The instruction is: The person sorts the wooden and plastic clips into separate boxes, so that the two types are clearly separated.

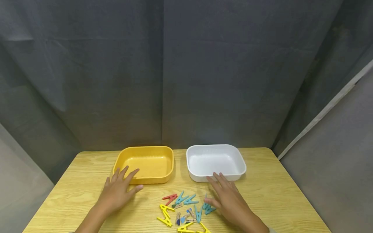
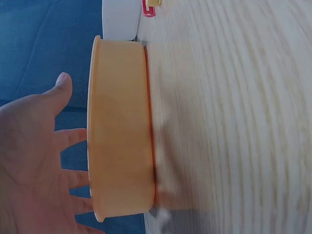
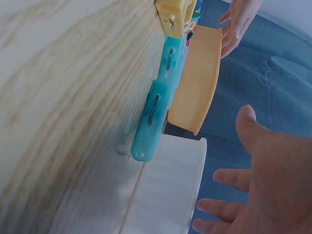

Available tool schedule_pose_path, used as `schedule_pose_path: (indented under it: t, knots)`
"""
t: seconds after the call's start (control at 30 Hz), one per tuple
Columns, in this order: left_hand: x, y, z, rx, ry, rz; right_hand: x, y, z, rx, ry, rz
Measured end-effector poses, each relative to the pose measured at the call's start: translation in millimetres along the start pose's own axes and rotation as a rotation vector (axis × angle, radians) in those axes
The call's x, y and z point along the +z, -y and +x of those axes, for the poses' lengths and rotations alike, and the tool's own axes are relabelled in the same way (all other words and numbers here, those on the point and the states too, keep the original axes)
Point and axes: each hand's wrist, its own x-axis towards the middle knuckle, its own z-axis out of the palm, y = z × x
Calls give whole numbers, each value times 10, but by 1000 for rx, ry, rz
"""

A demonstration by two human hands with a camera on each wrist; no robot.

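My left hand (image 1: 116,193), fingers spread and holding nothing, reaches over the near left corner of the yellow tray (image 1: 166,181). In the left wrist view its fingertips overlap the tray's rim. My right hand (image 1: 228,200) has its fingers spread too, with the fingertips near the front rim of the white tray (image 1: 201,178). Between the hands lies a loose group of clothespins: a red clothespin (image 1: 170,198), several blue clothespins (image 1: 198,213), several yellow clothespins (image 1: 184,227) and small wooden clips (image 1: 178,218) with coloured decorations. The right hand partly covers the blue ones at the right.
Both trays stand side by side at the back of the wooden table (image 1: 279,194), with a gap between them. Grey curtains (image 1: 215,81) hang behind the table and at its sides.
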Motion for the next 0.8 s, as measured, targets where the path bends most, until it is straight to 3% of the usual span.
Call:
schedule_pose_path:
  t: [0.3,0.57,0.8]
  knots:
    - [8,59,19,-11,-19,-41,-11,-22,-80,-21,7,-1]
    - [-24,130,56,-9,-87,-79,-2,-49,-122,-16,-13,34]
    - [-17,253,126,-8,-136,-118,-6,-66,-143,60,65,143]
